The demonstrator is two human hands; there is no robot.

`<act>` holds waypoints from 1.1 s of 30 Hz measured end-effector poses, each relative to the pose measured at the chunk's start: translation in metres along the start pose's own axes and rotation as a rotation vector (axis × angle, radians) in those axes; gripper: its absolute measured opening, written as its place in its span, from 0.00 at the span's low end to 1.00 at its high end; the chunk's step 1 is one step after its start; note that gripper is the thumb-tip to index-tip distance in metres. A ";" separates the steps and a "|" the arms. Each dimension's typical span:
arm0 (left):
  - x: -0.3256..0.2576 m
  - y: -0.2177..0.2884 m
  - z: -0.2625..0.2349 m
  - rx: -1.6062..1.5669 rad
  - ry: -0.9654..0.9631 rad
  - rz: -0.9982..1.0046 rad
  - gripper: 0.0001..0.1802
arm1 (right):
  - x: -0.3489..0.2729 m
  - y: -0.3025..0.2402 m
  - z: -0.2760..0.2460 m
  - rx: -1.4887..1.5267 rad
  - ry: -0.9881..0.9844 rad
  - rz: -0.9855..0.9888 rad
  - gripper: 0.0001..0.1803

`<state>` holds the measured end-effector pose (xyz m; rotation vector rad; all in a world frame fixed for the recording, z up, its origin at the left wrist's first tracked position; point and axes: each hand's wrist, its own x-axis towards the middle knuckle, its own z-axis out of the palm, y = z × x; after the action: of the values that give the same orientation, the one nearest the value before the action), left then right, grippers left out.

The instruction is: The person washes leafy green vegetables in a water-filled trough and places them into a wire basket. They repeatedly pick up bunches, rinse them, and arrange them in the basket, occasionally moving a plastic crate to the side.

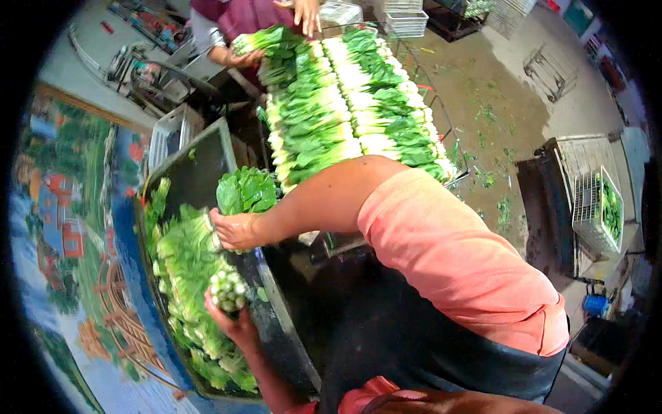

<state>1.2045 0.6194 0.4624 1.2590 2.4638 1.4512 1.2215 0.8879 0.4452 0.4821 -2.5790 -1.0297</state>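
Greens bunch (228,290) sits within the left grip (236,324).

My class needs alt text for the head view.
A person's left hand holds a bunch of leafy greens over a trough of greens; the right hand is beside another bunch. A co-worker holds a third bunch near stacked rows.

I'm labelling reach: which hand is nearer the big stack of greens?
Right: the right hand is below-left of the stack in the picture; the left hand is lower and farther away.

The leaves (246,190) look glossy, the cloth sleeve (448,255) matt.
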 end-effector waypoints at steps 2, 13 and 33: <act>0.030 0.013 0.040 0.243 -0.117 0.284 0.43 | -0.026 0.030 0.015 -0.016 0.007 0.095 0.20; 0.119 0.106 0.303 0.646 -0.681 0.785 0.34 | -0.150 0.119 0.117 0.016 -0.246 0.306 0.22; 0.250 0.316 0.365 -0.359 -1.348 0.514 0.35 | -0.182 0.096 0.137 0.203 -0.188 0.374 0.18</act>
<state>1.3759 1.1220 0.5793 1.8936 1.0025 0.5578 1.3091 1.1123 0.3879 -0.0591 -2.8051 -0.7184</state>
